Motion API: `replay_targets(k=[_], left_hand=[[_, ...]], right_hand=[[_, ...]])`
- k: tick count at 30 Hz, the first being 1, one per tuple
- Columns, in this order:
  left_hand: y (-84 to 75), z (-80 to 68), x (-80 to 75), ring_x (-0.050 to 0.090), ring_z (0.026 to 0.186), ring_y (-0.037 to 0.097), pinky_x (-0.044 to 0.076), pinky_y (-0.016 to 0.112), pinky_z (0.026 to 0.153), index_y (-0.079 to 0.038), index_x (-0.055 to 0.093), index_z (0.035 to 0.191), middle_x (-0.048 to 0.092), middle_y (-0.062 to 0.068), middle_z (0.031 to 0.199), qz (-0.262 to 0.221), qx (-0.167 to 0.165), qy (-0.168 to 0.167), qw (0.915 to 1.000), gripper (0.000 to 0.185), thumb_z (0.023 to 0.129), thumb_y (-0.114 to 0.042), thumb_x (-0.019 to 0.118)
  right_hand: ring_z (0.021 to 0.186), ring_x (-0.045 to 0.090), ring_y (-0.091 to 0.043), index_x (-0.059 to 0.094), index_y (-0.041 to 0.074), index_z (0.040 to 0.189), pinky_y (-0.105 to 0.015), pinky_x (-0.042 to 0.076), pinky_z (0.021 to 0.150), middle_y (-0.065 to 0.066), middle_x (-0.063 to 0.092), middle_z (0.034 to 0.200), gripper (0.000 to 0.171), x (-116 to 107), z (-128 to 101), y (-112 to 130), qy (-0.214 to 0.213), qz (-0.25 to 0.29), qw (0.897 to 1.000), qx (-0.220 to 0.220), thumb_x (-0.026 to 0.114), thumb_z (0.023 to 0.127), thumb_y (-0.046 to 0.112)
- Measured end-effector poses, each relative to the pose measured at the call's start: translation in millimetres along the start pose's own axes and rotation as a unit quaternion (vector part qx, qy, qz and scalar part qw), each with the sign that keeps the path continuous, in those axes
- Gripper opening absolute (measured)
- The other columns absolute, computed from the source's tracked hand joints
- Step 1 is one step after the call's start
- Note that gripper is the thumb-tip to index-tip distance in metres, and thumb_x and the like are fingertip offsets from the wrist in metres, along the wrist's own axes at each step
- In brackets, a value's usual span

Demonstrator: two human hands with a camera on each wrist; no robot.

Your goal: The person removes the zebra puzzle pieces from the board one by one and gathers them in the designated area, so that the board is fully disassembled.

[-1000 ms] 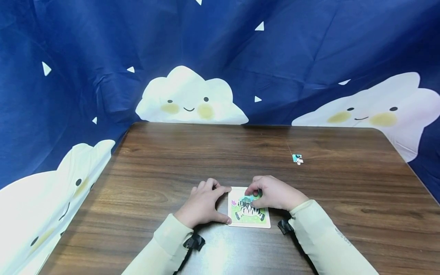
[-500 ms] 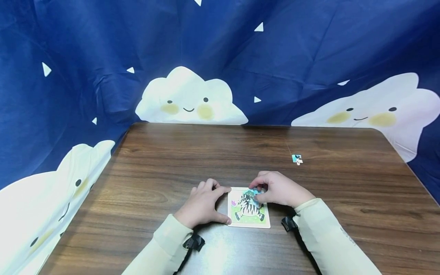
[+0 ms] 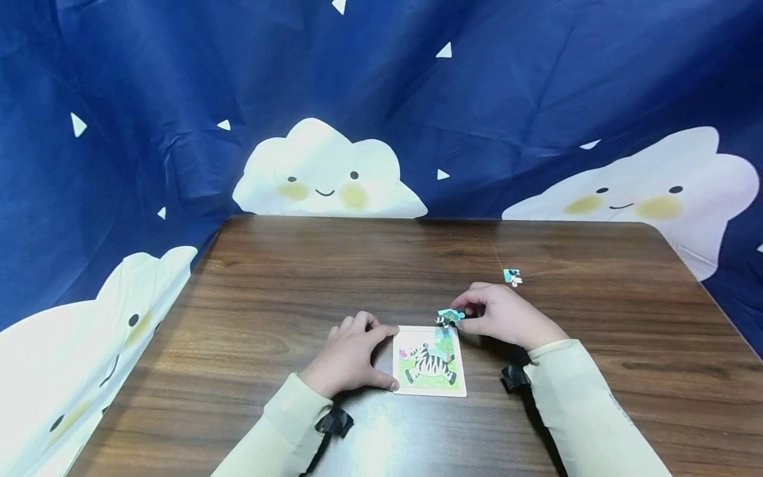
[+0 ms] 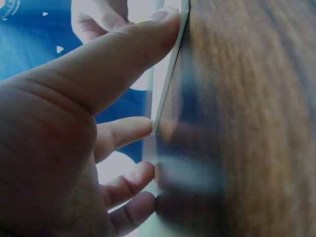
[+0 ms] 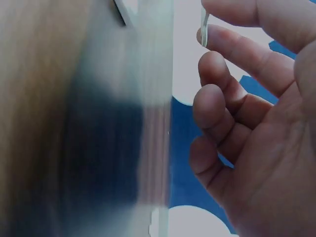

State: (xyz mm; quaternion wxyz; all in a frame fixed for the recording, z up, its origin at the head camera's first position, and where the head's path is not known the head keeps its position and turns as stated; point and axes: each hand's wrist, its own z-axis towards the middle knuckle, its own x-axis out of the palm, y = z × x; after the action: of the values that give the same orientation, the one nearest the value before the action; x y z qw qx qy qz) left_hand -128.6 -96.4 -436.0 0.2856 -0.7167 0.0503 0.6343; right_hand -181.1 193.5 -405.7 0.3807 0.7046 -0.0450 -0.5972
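Note:
A square puzzle board (image 3: pixel 402 384) with a zebra picture and a pale border lies on the table. Against its left side rests my left hand (image 3: pixel 348 354), thumb at the near corner and index finger at the far corner; in the left wrist view both fingertips touch the board's thin edge. Beyond the board's far right corner, my right hand (image 3: pixel 503 315) pinches a small blue, green and black-and-white puzzle piece (image 3: pixel 448 317) between thumb and index finger. The right wrist view shows this piece (image 5: pixel 204 30) edge-on.
Another small puzzle piece (image 3: pixel 512 277), blue and white, lies farther back on the brown wooden table (image 3: pixel 286 285). A dark blue curtain (image 3: pixel 465 86) with clouds hangs behind the table's far edge and along its left.
My right hand has lifted the puzzle piece off the zebra picture and carried it back and right, past the board's far edge. The left hand stays at the board.

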Motion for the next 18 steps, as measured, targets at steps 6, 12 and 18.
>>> replay_targets(k=[6, 12, 18], left_hand=[[-0.2, -0.3, 0.2, 0.037, 0.097, 0.016, 0.028, 0.033, 0.074, -0.033, 0.049, 0.134, 0.041, -0.005, 0.115, -0.001, 0.001, 0.001, 1.0, 0.09, 0.054, -0.065, 0.076], [-0.4, -0.5, 0.0, 0.037, 0.096, 0.016, 0.028, 0.033, 0.074, -0.033, 0.049, 0.133, 0.042, -0.005, 0.115, -0.001, 0.001, 0.001, 1.0, 0.09, 0.054, -0.065, 0.076], [-0.9, -0.4, 0.1, 0.037, 0.096, 0.016, 0.028, 0.033, 0.074, -0.033, 0.049, 0.133, 0.042, -0.006, 0.114, -0.002, 0.001, 0.001, 1.0, 0.09, 0.054, -0.065, 0.076]], right_hand=[[0.08, 0.051, -0.014, 0.07, 0.02, 0.099, -0.028, 0.043, 0.066, 0.004, 0.058, 0.084, 0.024, -10, -3, -12, -0.029, 0.007, 0.999, 0.013, 0.073, 0.076, 0.019], [0.081, 0.051, -0.015, 0.069, 0.02, 0.1, -0.029, 0.043, 0.068, 0.004, 0.06, 0.087, 0.023, -18, -6, -23, -0.054, 0.0, 0.998, 0.023, 0.072, 0.077, 0.019], [0.08, 0.051, -0.016, 0.069, 0.017, 0.103, -0.032, 0.042, 0.069, 0.003, 0.059, 0.091, 0.024, -25, -10, -31, -0.079, -0.013, 0.996, 0.028, 0.07, 0.079, 0.018]])
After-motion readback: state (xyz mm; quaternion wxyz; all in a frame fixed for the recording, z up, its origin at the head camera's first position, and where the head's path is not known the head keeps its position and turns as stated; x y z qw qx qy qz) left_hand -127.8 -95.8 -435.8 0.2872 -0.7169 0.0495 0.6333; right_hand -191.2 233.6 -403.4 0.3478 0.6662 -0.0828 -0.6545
